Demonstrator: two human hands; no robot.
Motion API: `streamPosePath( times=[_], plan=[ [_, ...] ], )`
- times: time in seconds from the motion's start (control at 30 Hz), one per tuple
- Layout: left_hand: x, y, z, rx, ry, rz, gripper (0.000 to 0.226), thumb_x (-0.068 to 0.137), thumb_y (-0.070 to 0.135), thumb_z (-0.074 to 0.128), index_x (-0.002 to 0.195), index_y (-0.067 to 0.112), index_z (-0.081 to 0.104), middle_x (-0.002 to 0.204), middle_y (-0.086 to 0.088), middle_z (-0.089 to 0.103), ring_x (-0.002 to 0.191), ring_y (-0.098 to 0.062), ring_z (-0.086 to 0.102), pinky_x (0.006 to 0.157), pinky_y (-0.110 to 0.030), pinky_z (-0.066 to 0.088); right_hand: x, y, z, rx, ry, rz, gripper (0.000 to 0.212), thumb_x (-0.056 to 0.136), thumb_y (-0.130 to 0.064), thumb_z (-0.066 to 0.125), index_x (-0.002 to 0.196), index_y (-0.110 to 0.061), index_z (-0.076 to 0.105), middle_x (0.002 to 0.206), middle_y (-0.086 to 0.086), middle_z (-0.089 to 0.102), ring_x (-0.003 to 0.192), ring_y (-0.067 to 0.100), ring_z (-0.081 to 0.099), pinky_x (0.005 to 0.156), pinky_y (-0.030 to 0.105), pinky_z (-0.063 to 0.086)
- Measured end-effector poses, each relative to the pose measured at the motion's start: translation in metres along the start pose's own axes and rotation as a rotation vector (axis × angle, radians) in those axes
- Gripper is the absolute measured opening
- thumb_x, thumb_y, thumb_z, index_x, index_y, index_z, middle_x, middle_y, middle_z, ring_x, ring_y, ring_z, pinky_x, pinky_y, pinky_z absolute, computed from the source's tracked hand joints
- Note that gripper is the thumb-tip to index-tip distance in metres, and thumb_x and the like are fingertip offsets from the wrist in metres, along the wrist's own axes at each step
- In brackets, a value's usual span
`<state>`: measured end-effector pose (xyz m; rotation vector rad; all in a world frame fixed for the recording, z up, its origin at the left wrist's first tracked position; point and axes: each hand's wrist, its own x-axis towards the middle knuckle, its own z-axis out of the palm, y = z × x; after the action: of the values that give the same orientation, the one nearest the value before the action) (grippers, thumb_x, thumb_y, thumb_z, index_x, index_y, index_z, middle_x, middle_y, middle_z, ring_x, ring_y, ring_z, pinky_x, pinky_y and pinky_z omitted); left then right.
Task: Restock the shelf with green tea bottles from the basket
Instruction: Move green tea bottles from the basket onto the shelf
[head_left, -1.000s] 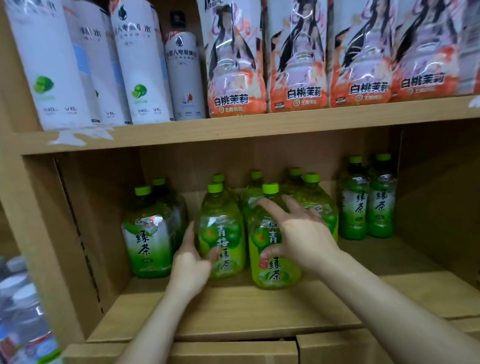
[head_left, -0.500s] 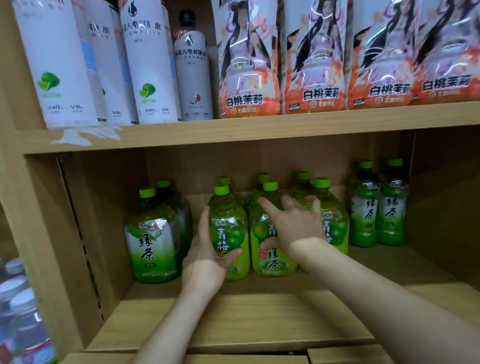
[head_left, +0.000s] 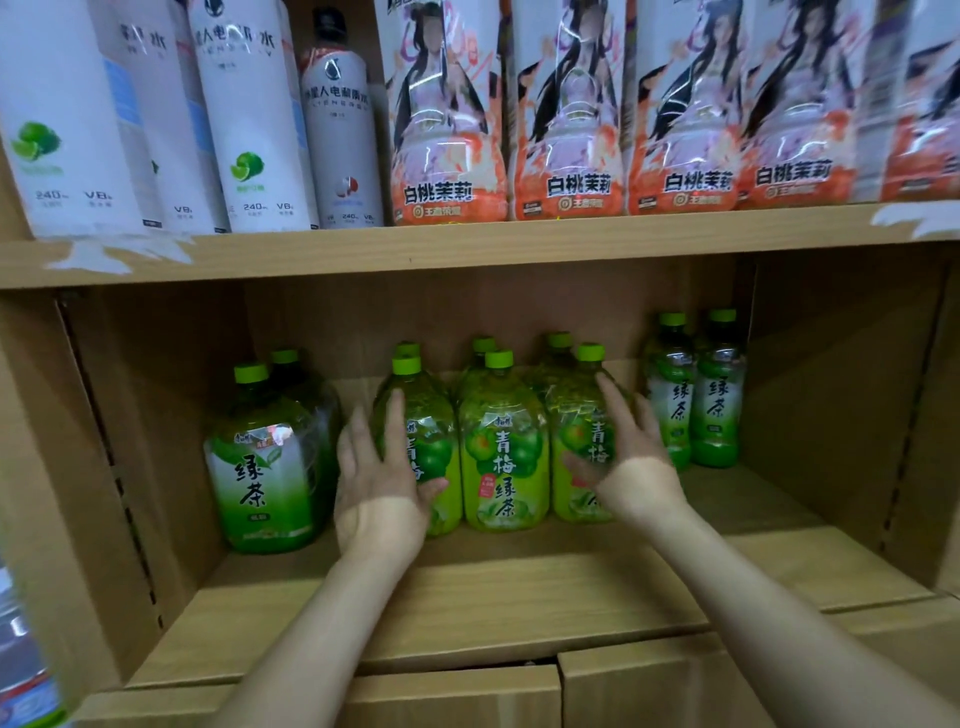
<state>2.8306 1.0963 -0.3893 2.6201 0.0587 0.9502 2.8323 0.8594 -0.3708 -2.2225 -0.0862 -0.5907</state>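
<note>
Three yellow-green plum green tea bottles stand in a front row on the lower shelf, with more of them behind. My left hand cups the left bottle, fingers on its side and thumb on the label. My right hand, slightly blurred, cups the right bottle from its right side. The middle bottle stands uncovered between my hands. The basket is out of view.
Large green-label tea bottles stand at the shelf's left, two slimmer green bottles at the right. The upper shelf holds white bottles and peach-orange bottles. Bare board lies in front of the row and at the far right.
My right hand has left the middle bottle and moved onto the right one. My left hand has slid up along the left bottle. The front row now stands further back.
</note>
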Motion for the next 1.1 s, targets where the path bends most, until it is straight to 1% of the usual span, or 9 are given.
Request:
streamPosePath(
  times=[0.13, 0.4, 0.57, 0.63, 0.7, 0.8, 1.0, 1.07, 1.1],
  plan=[
    [-0.003, 0.004, 0.004, 0.182, -0.007, 0.298, 0.1, 0.083, 0.033, 0.068, 0.143, 0.051, -0.01, 0.158, -0.011, -0.016, 0.144, -0.037, -0.01, 0.11, -0.059, 0.027, 0.004, 0.011, 0.0, -0.011, 0.049, -0.07, 0.092, 0.078, -0.02, 0.078, 0.145, -0.05, 0.022, 0.159, 0.001, 0.015, 0.135, 0.028, 0.041, 0.102, 0.038, 0.043],
    [-0.001, 0.009, 0.006, 0.281, -0.07, 0.238, 0.093, 0.086, 0.041, 0.061, 0.135, 0.056, -0.016, 0.155, -0.011, -0.024, 0.14, -0.039, -0.019, 0.11, -0.059, 0.024, 0.009, 0.034, -0.008, -0.013, -0.051, -0.144, 0.096, 0.078, 0.002, 0.07, 0.144, -0.049, 0.023, 0.16, -0.005, 0.02, 0.143, 0.019, 0.031, 0.105, 0.02, 0.027],
    [-0.004, 0.015, -0.011, 0.278, -0.17, 0.217, 0.089, 0.086, 0.042, 0.061, 0.142, 0.055, -0.008, 0.154, -0.007, -0.027, 0.141, -0.037, -0.022, 0.11, -0.066, 0.014, 0.002, 0.02, -0.033, 0.015, -0.274, -0.084, 0.102, 0.077, -0.001, 0.072, 0.147, -0.047, 0.013, 0.16, 0.001, 0.016, 0.145, 0.023, 0.023, 0.116, 0.039, 0.028],
    [-0.014, 0.022, -0.023, 0.203, -0.153, 0.222, 0.08, 0.088, 0.043, 0.058, 0.145, 0.05, 0.003, 0.158, -0.006, -0.016, 0.144, -0.032, -0.013, 0.111, -0.063, 0.014, -0.01, 0.01, -0.048, -0.036, -0.249, -0.078, 0.094, 0.081, -0.008, 0.07, 0.149, -0.041, 0.014, 0.154, 0.002, 0.031, 0.139, 0.021, 0.035, 0.114, 0.036, 0.032],
    [-0.03, 0.038, -0.034, 0.039, -0.086, 0.282, 0.063, 0.091, 0.037, 0.055, 0.145, 0.042, 0.023, 0.158, -0.006, 0.008, 0.144, -0.03, 0.013, 0.11, -0.05, 0.031, -0.03, 0.0, -0.069, -0.117, -0.241, -0.114, 0.075, 0.087, -0.014, 0.066, 0.148, -0.032, 0.026, 0.138, -0.005, 0.047, 0.125, 0.013, 0.046, 0.101, 0.023, 0.036],
    [-0.061, 0.077, -0.044, -0.294, 0.005, 0.45, 0.04, 0.09, 0.025, 0.055, 0.13, 0.026, 0.054, 0.137, -0.003, 0.049, 0.116, -0.024, 0.054, 0.089, -0.037, 0.051, -0.069, -0.012, -0.11, -0.279, -0.306, -0.179, 0.055, 0.089, -0.025, 0.065, 0.14, -0.028, 0.043, 0.134, -0.005, 0.056, 0.123, 0.01, 0.051, 0.1, 0.02, 0.038],
    [-0.125, 0.193, -0.047, -0.715, -0.066, 0.734, 0.023, 0.089, 0.016, 0.054, 0.105, 0.013, 0.069, 0.098, -0.004, 0.07, 0.087, -0.02, 0.064, 0.073, -0.033, 0.053, -0.154, -0.017, -0.211, -0.428, -0.393, -0.122, 0.035, 0.082, -0.045, 0.064, 0.111, -0.055, 0.048, 0.101, -0.025, 0.064, 0.092, -0.014, 0.06, 0.08, 0.013, 0.053],
    [-0.145, 0.235, -0.049, -0.787, -0.1, 0.806, 0.021, 0.088, 0.015, 0.055, 0.102, 0.012, 0.071, 0.093, -0.006, 0.071, 0.084, -0.022, 0.065, 0.071, -0.034, 0.052, -0.183, -0.012, -0.248, -0.41, -0.321, -0.061, 0.031, 0.067, -0.071, 0.059, 0.096, -0.062, 0.056, 0.091, -0.026, 0.07, 0.084, -0.016, 0.062, 0.077, 0.013, 0.053],
    [-0.157, 0.254, -0.051, -0.821, -0.122, 0.84, 0.022, 0.087, 0.014, 0.055, 0.101, 0.012, 0.071, 0.093, -0.006, 0.071, 0.084, -0.023, 0.065, 0.072, -0.034, 0.052, -0.199, -0.008, -0.267, -0.404, -0.268, -0.027, 0.044, 0.056, -0.086, 0.052, 0.093, -0.064, 0.058, 0.087, -0.028, 0.071, 0.081, -0.013, 0.065, 0.075, 0.014, 0.054]
  ],
)
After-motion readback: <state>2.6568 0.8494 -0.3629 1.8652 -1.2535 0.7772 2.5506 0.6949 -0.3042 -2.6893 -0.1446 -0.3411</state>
